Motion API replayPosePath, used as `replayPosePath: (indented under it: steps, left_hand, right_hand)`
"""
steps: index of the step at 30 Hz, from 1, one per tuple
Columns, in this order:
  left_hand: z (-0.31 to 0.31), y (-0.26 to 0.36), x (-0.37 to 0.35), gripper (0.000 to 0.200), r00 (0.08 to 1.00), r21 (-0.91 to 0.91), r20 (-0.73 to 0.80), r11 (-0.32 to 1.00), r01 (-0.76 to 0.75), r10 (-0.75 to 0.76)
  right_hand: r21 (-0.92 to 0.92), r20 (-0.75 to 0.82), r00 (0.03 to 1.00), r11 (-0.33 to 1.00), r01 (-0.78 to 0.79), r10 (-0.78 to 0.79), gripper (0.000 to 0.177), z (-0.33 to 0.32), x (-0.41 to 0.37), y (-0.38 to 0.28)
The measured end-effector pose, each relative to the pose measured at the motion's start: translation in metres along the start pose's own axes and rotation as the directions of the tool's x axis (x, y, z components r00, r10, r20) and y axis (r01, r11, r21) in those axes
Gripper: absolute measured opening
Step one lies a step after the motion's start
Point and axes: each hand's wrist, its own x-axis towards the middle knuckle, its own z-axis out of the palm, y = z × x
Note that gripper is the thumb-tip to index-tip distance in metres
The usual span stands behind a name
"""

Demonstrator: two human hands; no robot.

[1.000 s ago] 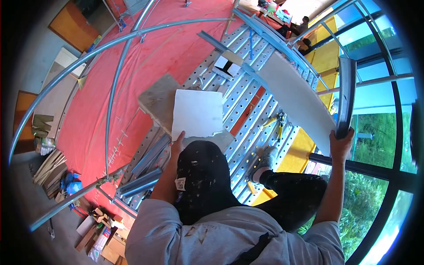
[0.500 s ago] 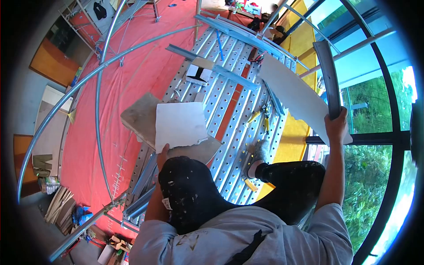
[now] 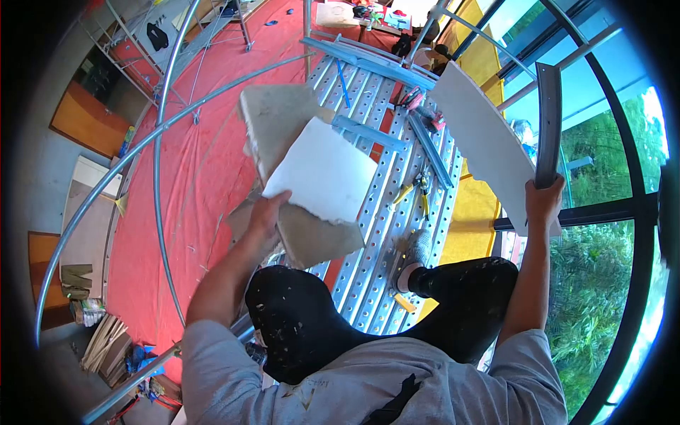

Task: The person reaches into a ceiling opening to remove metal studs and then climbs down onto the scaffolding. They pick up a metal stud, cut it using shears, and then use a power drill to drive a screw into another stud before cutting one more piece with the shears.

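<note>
My left hand (image 3: 266, 214) is closed on the near edge of a white plasterboard piece (image 3: 326, 170) with a ragged lower edge. Beneath that piece lies a larger grey-brown board (image 3: 280, 117), tilted above the platform; whether my fingers grip it too is partly hidden. On the other side, my right hand (image 3: 544, 201) is wrapped round the lower end of a grey metal channel (image 3: 548, 127), which stands nearly upright. A long, pale plasterboard strip (image 3: 485, 142) with a broken edge leans just behind that hand, its lower end close to the fingers.
Perforated metal planks (image 3: 372, 273) form the platform under my foot. Yellow-handled pliers (image 3: 423, 190), a pink power tool (image 3: 423, 110) and metal profiles (image 3: 430, 150) lie on it. Scaffold tubes (image 3: 157, 191) cross at left above red sheeting (image 3: 142, 262). Windows (image 3: 591, 283) line the right.
My left hand has moved up and forward, lifting and turning the white piece and the grey-brown board. My right hand keeps the metal channel, which has shifted slightly right.
</note>
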Motion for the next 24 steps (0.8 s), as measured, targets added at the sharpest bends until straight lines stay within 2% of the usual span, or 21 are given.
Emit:
replayPosePath:
  steps: [2, 7, 10, 13, 14, 17, 21, 22, 24]
  left_hand:
    - [0.038, 0.052, 0.019, 0.050, 0.991, 0.009, 0.010, 0.991, 0.131, -0.131]
    - [0.108, 0.045, 0.154, 0.043, 0.995, -0.013, 0.080, 0.998, -0.066, 0.067]
    - [0.146, 0.026, 0.222, 0.043, 0.987, 0.087, 0.086, 0.986, -0.141, 0.134]
    - [0.186, 0.002, 0.253, 0.045, 0.993, -0.019, 0.012, 0.993, -0.115, 0.115]
    - [0.198, -0.008, 0.264, 0.044, 0.996, -0.114, 0.025, 0.990, -0.086, 0.090]
    - [0.226, -0.032, 0.286, 0.045, 0.996, -0.222, 0.020, 0.972, -0.079, 0.086]
    - [0.243, -0.048, 0.303, 0.050, 1.000, -0.126, -0.016, 0.992, -0.005, 0.003]
    - [0.243, -0.058, 0.301, 0.060, 0.998, -0.163, 0.025, 0.985, -0.054, 0.059]
    - [0.243, -0.073, 0.304, 0.067, 0.993, -0.028, -0.044, 0.994, 0.107, -0.108]
  right_hand:
    - [0.001, 0.015, 0.999, 0.999, -0.043, 0.043, 0.055, -0.001, 0.001, -0.002]
    - [0.017, 0.029, 0.996, 0.996, -0.087, 0.086, 0.058, 0.001, 0.000, 0.000]
    - [0.030, 0.067, 0.987, 0.989, -0.146, 0.144, 0.062, 0.003, 0.000, -0.008]
    - [0.011, 0.025, 0.993, 0.993, -0.115, 0.115, 0.062, 0.009, -0.001, -0.001]
    - [-0.009, 0.022, 0.993, 0.993, -0.120, 0.120, 0.064, 0.009, -0.001, -0.002]
    - [-0.015, 0.012, 0.992, 0.992, -0.125, 0.125, 0.067, 0.008, -0.002, -0.007]
    - [0.032, 0.044, 0.980, 0.980, -0.195, 0.193, 0.077, 0.014, -0.004, 0.001]
    - [0.023, 0.063, 0.981, 0.982, -0.188, 0.186, 0.081, 0.012, -0.005, -0.001]
    - [0.041, 0.078, 0.971, 0.972, -0.231, 0.227, 0.081, 0.012, -0.006, 0.003]
